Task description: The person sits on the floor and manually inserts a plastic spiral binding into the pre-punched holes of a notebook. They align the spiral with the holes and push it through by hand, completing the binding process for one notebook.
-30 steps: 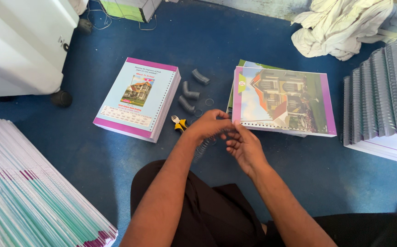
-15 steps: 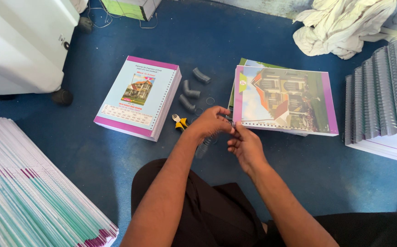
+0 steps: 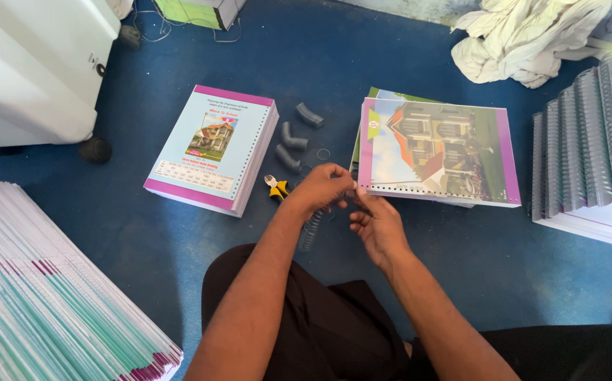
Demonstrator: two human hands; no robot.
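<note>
My left hand and my right hand meet at the near left corner of a booklet with a house picture and purple borders. Its punched edge faces me. A grey spiral coil trails from my fingers down toward my lap. My left hand pinches the coil's upper end at the booklet's corner. My right hand's fingers curl just beside it, on the same end. The exact pinch point is hidden by my left hand.
Small yellow-handled cutters lie left of my hands, with three short grey coil pieces behind them. A stack of punched booklets lies at left. Bound stacks stand at right, fanned sheets lower left, a white machine upper left, crumpled cloth upper right.
My hands stay at the booklet's corner, with only small finger movements on the coil. The view has shifted slightly.
</note>
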